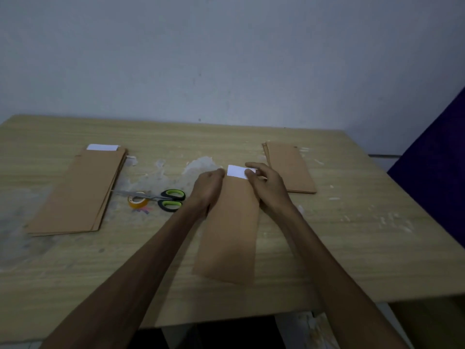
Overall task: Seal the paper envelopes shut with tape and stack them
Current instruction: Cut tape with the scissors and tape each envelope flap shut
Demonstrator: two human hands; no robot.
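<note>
A brown paper envelope [230, 230] lies lengthwise at the table's centre, its mouth toward 12 o'clock, with a white sheet [236, 171] sticking out of that mouth. The left hand [207, 188] rests at the envelope's 10 o'clock corner, fingers curled at the edge; whether they pinch the paper cannot be told. The right hand [266, 183] lies over the 1 o'clock corner, its fingertips pinching the white sheet. At 9 o'clock a stack of envelopes [78, 192] lies flat, a white slip [102, 147] showing at its far end. At 2 o'clock sits a second, smaller stack [290, 167], its near edge just beside the right hand. Between the left stack and the left hand lie green-handled scissors [166, 197], blades across a roll of tape [138, 200]. The wooden table [364, 235] has bare surface toward 4 o'clock and 7 o'clock; the envelope's near end stops short of the table's near edge.
</note>
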